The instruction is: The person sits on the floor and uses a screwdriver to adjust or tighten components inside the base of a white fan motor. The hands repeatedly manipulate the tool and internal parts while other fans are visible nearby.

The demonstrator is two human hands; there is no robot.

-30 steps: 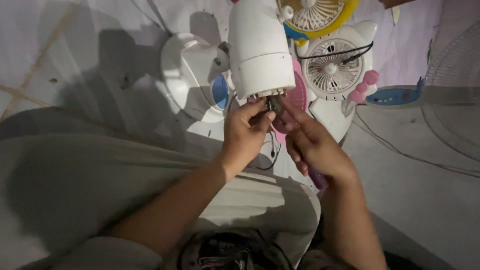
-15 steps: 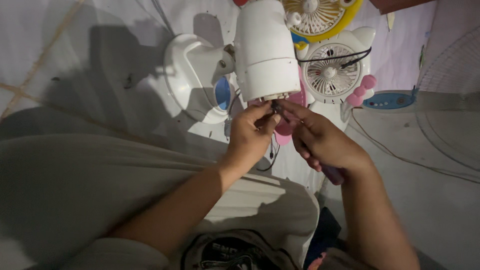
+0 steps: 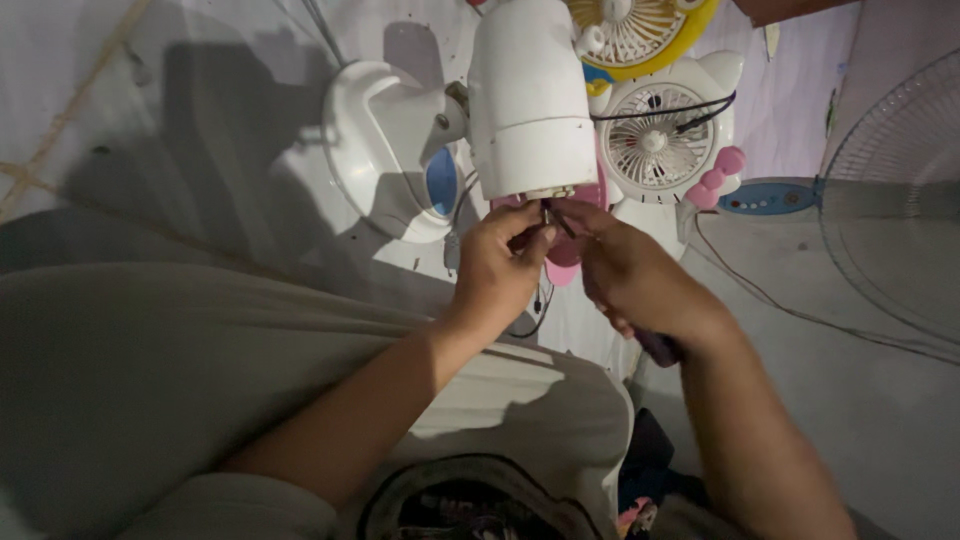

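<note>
A white fan motor housing [image 3: 530, 100] hangs in front of me, its open lower end facing my hands. My left hand [image 3: 500, 270] pinches thin dark wires [image 3: 546, 215] that come out of that end. My right hand [image 3: 630, 280] meets it from the right, fingertips at the same wires. It is closed around a dark-handled tool [image 3: 657, 347], whose end sticks out below the palm. The tool's tip is hidden between my fingers.
A white fan base [image 3: 385, 150] with a blue panel lies behind the housing on the left. A small white and pink fan [image 3: 660, 140], a yellow fan [image 3: 630, 30] and a blue control panel [image 3: 775, 197] lie beyond. A large wire fan grille [image 3: 890, 200] stands at the right. My trouser leg [image 3: 150, 370] fills the lower left.
Both hands stay at the wires under the housing. My right hand has turned a little, and the housing sits slightly further right in the view.
</note>
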